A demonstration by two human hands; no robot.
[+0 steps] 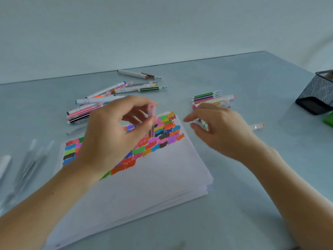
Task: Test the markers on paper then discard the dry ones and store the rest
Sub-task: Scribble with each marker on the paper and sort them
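My left hand [111,134] pinches a pink marker [151,120] upright over the stack of white paper [144,186], whose upper part is filled with coloured test scribbles [162,138]. My right hand [221,130] hovers to the right of the paper with fingers loosely spread, holding nothing, just above a small group of markers [210,99]. A bigger heap of markers [100,101] lies behind the left hand. One marker with an orange end [256,126] pokes out past the right hand.
A black mesh holder [319,92] lies tipped at the right edge, a green object [328,120] beside it. Another white marker [138,74] rests near the table's far edge. Blurred clear items [30,163] lie at the left.
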